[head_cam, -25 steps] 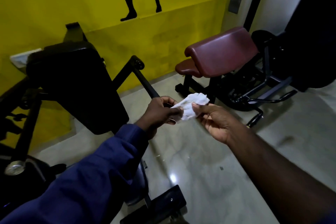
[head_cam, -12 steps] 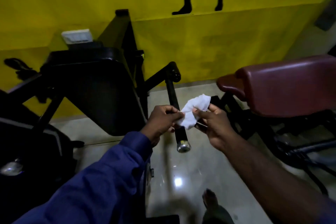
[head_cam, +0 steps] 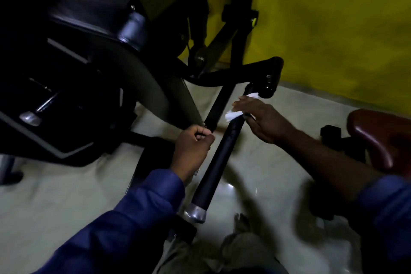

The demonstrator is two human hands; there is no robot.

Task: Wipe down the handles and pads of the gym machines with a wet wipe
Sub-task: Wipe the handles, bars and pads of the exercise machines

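Our right hand [head_cam: 264, 120] clasps the wipe [head_cam: 232, 115] round the handle [head_cam: 213, 167]. Our left hand [head_cam: 192, 147] is curled; we cannot tell whether it holds anything.

The left hand [head_cam: 193, 148] is balled into a fist, fingers curled tight into the palm and thumb laid across them, with nothing visible inside. Its wrist runs straight back into a blue sleeve [head_cam: 133, 218] covering the whole forearm. The right hand [head_cam: 263, 119] reaches further forward, knuckles up. Its blurred fingers [head_cam: 243, 103] curl over the handle [head_cam: 216, 162], clamping the wet wipe [head_cam: 232, 115] beneath them, and white folds show past the fingertips and beyond the knuckles. The right forearm is bare.
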